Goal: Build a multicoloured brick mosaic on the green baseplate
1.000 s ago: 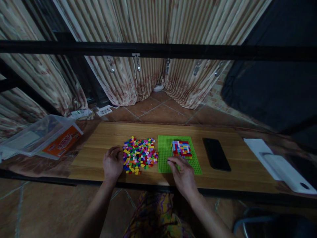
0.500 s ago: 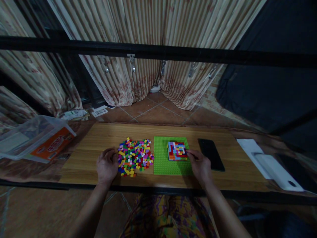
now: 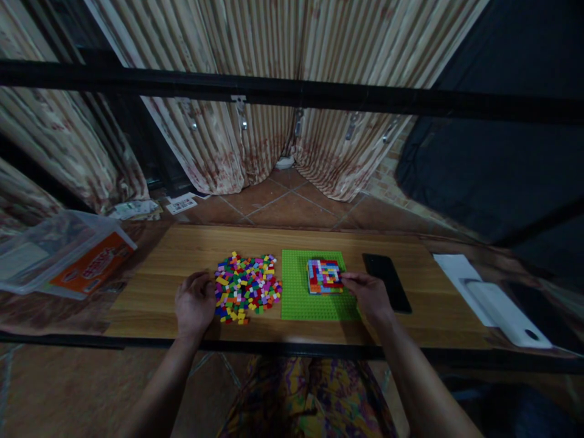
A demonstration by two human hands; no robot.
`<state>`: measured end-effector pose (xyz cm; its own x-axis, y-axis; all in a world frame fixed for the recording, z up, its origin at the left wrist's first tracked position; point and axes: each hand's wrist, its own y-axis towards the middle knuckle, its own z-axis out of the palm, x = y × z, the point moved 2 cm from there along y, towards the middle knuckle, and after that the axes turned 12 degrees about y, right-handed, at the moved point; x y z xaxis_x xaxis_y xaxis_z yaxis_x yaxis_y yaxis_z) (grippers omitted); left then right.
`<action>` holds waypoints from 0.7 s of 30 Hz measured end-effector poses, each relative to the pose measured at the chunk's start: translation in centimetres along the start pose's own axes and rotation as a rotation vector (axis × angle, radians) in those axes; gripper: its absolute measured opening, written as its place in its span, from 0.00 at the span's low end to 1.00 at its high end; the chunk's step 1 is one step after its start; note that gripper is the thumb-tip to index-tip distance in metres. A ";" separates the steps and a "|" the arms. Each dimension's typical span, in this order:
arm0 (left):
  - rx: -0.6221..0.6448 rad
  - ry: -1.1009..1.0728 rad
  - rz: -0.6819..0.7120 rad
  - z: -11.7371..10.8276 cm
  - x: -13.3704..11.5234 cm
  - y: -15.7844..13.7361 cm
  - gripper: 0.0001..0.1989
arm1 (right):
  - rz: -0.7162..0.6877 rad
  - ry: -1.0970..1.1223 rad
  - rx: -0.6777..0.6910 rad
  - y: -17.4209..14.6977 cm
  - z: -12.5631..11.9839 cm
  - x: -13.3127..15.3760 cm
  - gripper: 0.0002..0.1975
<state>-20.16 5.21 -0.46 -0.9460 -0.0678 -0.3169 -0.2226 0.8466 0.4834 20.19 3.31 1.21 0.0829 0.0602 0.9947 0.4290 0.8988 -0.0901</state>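
A heap of small coloured bricks (image 3: pixel 246 287) lies on the wooden table (image 3: pixel 292 243). Right of the heap lies a green baseplate (image 3: pixel 301 298) with a multicoloured block of bricks (image 3: pixel 324 276) built on its upper right part. My left hand (image 3: pixel 195 304) rests on the table with curled fingers, touching the heap's left edge. My right hand (image 3: pixel 368 294) rests on the right edge of the baseplate, its fingertips against the right side of the built block. Whether either hand holds a brick is hidden.
A black phone (image 3: pixel 387 282) lies just right of my right hand. A white sheet and a white device (image 3: pixel 497 304) sit at the far right. A clear plastic box (image 3: pixel 64 255) with an orange label stands at the far left. A black bar (image 3: pixel 292 94) crosses overhead.
My right hand moved from the baseplate's lower front edge to its right side, next to the built block. The left hand stayed by the heap. The camera shifted slightly.
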 end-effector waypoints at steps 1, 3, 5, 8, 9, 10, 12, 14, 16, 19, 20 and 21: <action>-0.002 -0.002 0.002 0.0 0.0 0.0 0.10 | 0.014 0.014 -0.009 0.0 0.0 0.0 0.16; -0.002 -0.007 0.006 0.0 0.0 0.0 0.10 | 0.034 0.042 -0.028 0.0 0.0 0.0 0.17; -0.004 -0.008 -0.001 0.0 0.0 0.0 0.11 | 0.053 0.062 -0.039 0.0 0.1 0.1 0.16; 0.001 -0.002 -0.013 0.0 -0.1 0.0 0.11 | 0.080 0.078 -0.036 0.0 0.1 0.2 0.16; 0.003 -0.001 -0.015 0.0 -0.1 0.0 0.11 | 0.084 0.081 -0.034 0.0 0.1 0.2 0.16; 0.005 0.000 -0.015 0.0 0.0 0.0 0.11 | 0.086 0.083 -0.033 0.0 0.1 0.1 0.16; 0.002 -0.001 -0.008 0.1 0.0 0.0 0.11 | 0.085 0.086 -0.030 0.1 0.2 0.0 0.15; -0.009 0.000 0.005 0.1 0.1 0.0 0.11 | 0.085 0.091 -0.029 0.2 0.2 -0.1 0.15; -0.018 0.004 0.023 0.2 0.1 0.0 0.11 | 0.084 0.099 -0.028 0.3 0.4 -0.2 0.15; -0.026 0.023 0.038 0.2 0.1 0.0 0.12 | 0.078 0.118 -0.027 0.4 0.6 -0.2 0.15; -0.028 0.029 0.040 0.2 0.1 0.0 0.12 | 0.075 0.125 -0.029 0.3 0.7 -0.2 0.16; -0.029 0.034 0.040 0.2 0.1 0.0 0.12 | 0.071 0.133 -0.032 0.3 0.8 -0.2 0.16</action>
<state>-20.22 5.37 -0.66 -0.9615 -0.0528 -0.2695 -0.1911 0.8334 0.5185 19.61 3.86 1.00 0.2317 0.0629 0.9708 0.4462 0.8799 -0.1635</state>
